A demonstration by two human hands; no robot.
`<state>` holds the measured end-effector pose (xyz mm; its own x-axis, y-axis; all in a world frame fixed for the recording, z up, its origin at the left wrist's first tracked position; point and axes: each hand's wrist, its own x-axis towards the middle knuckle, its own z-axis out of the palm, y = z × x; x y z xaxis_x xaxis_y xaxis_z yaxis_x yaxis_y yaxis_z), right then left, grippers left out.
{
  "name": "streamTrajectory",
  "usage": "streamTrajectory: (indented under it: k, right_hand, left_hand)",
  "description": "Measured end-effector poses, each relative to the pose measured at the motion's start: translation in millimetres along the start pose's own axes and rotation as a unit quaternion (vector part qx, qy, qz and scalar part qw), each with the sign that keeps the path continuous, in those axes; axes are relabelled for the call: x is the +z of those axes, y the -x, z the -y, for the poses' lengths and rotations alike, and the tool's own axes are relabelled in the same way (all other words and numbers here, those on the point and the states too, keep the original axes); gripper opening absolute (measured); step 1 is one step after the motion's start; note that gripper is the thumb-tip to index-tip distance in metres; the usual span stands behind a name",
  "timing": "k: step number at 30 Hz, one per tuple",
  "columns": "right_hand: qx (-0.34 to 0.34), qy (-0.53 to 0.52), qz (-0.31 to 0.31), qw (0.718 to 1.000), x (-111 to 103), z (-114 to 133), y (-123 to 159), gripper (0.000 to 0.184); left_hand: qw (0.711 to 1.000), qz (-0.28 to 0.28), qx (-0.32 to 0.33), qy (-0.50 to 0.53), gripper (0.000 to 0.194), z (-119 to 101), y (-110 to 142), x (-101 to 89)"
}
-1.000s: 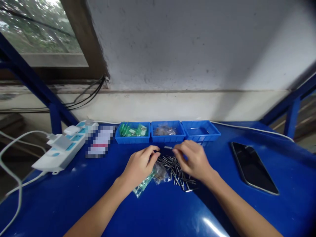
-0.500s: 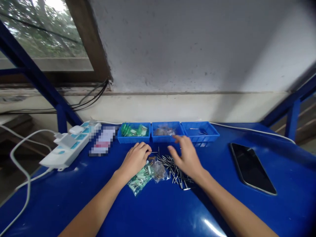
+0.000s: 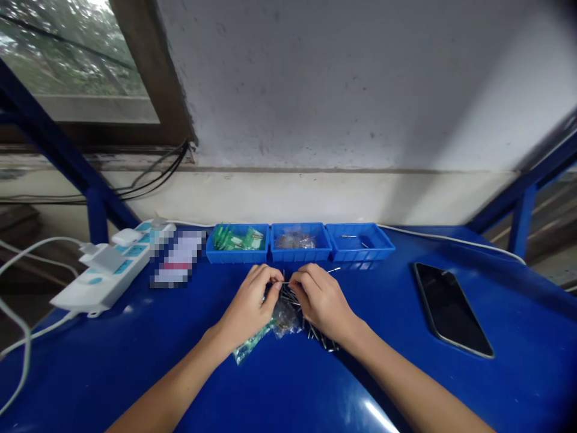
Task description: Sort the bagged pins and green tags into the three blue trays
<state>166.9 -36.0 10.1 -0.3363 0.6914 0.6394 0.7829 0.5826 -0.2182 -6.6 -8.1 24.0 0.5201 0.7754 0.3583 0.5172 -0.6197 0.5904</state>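
Observation:
Between my left hand (image 3: 252, 304) and my right hand (image 3: 323, 300) a thin metal rod (image 3: 285, 282) lies level, its two ends pinched in the fingertips. Below them is a loose pile of metal rods (image 3: 321, 341), partly hidden by my right hand. A clear bag of small brownish parts (image 3: 285, 320) lies beside the pile. Partly under my left hand and wrist is a clear bag with green-and-white pieces (image 3: 252, 345). One more rod (image 3: 333, 270) lies apart, just past my right hand.
Three blue bins stand along the back: one with green packets (image 3: 238, 257), one with clear bags (image 3: 301, 255), one with a few rods (image 3: 363, 255). A power strip (image 3: 112, 267) and a blurred phone-like thing (image 3: 180, 258) are left; a black phone (image 3: 453, 310) lies right.
My right hand has come left and down from near the bins, and its fingers have closed on the rod's end. My left hand stays pinched. The view has shifted slightly.

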Motion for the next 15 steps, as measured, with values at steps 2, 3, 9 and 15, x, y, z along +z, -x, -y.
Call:
streamTrajectory:
  k: [2,3,9,15]
  right_hand:
    - [0.006,-0.010,-0.009,1.000,1,1,-1,0.015]
    - [0.008,-0.014,-0.015,1.000,2,2,-1,0.015]
    - [0.019,0.024,-0.026,0.999,5,11,2,0.017]
    - [0.035,0.064,-0.050,0.996,-2,15,-2,0.019]
  left_hand:
    - [1.000,-0.011,-0.007,0.000,0.013,1,1,3.8]
    - [1.000,-0.017,-0.009,-0.003,0.014,1,2,5.6]
    - [1.000,-0.012,-0.006,-0.018,0.019,-5,3,7.2]
    - [0.998,0.024,-0.052,-0.001,0.030,0,0,-3.8]
